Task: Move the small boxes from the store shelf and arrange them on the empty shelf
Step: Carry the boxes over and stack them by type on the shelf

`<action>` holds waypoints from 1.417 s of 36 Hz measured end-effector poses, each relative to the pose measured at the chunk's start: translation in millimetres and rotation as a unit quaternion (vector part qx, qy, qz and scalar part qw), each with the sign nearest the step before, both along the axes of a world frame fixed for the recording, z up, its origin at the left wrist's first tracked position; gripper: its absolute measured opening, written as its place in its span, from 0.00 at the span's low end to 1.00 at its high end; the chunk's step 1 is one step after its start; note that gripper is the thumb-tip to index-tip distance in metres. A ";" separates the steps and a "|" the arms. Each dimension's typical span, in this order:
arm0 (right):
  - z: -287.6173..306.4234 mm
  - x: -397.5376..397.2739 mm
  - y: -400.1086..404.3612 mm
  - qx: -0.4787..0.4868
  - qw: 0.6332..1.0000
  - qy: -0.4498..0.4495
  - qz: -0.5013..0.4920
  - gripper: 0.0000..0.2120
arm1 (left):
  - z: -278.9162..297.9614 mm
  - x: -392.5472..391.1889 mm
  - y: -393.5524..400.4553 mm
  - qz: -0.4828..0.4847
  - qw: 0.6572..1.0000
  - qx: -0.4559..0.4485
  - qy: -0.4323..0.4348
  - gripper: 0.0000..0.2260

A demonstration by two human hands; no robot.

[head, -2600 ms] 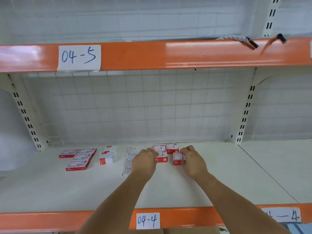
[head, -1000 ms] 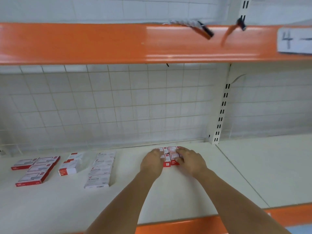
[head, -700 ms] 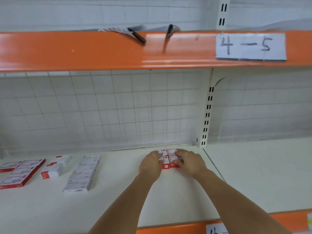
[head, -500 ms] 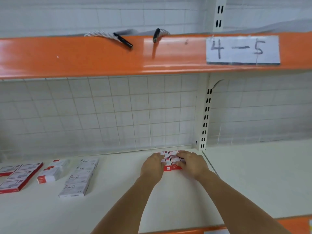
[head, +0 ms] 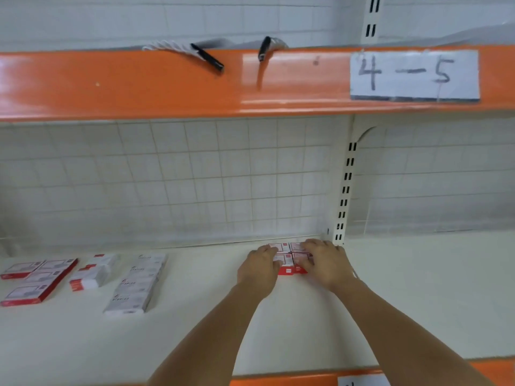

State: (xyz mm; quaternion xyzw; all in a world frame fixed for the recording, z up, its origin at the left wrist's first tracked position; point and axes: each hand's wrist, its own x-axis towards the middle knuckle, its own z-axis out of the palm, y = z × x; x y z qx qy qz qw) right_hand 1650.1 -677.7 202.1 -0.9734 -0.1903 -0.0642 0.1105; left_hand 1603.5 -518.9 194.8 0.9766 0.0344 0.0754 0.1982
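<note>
**Two bare arms, nothing worn**

Both forearms come into view from the bottom edge, uncovered for their whole visible length: no sleeve, cuff or glove shows on either one. The left hand (head: 257, 270) carries no ring, watch or band that I can make out, and the wrist behind it is plain. The right hand (head: 326, 264) is the same, bare at the knuckles and the wrist. The fingers (head: 308, 246) are short and rounded at the tips; the blur hides any detail of the nails. Both arms look slim, widening toward the elbows.
</note>
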 end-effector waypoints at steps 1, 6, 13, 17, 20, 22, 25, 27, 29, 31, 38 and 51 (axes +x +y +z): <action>0.7 -2.1 4.1 0.006 1.000 -0.017 0.003 0.22 | 2.4 -5.2 4.7 0.008 1.000 0.004 -0.007 0.19; 4.6 -19.8 42.2 0.014 0.996 -0.071 0.042 0.17 | 10.4 -35.1 51.6 0.081 0.995 0.026 -0.043 0.17; 2.3 -57.0 134.0 0.061 0.990 -0.044 0.122 0.16 | 17.4 -86.6 150.3 0.185 0.978 0.034 -0.086 0.14; -1.8 -77.9 187.3 0.103 0.986 0.008 0.128 0.18 | 11.8 -108.3 200.5 0.212 0.974 0.022 -0.073 0.15; -7.4 -93.4 224.1 0.153 0.982 0.055 0.097 0.19 | 3.6 -119.4 226.7 0.184 0.980 -0.046 -0.064 0.18; -10.2 -101.7 247.2 0.232 0.966 0.095 0.058 0.20 | -2.1 -123.3 236.4 0.153 0.984 -0.077 -0.053 0.20; -11.4 -113.7 276.6 0.407 0.895 0.184 -0.003 0.22 | -9.0 -123.4 243.6 0.123 0.982 -0.141 -0.037 0.23; -11.0 -118.2 290.8 0.468 0.857 0.215 -0.027 0.25 | -11.1 -122.2 244.1 0.110 0.970 -0.211 -0.042 0.24; -11.3 -120.0 301.3 0.481 0.848 0.218 -0.033 0.26 | -11.1 -119.4 244.4 0.111 0.939 -0.321 -0.051 0.24; -12.3 -120.2 309.0 0.474 0.853 0.218 -0.034 0.27 | -10.5 -115.3 245.5 0.118 0.910 -0.394 -0.058 0.24; -20.0 -114.7 319.8 0.215 0.967 0.134 -0.018 0.23 | -14.8 -103.4 257.6 0.120 0.962 -0.244 -0.011 0.21; -18.2 -105.3 305.2 0.073 0.992 0.102 0.018 0.23 | -18.7 -107.8 282.5 0.088 0.990 -0.105 -0.014 0.21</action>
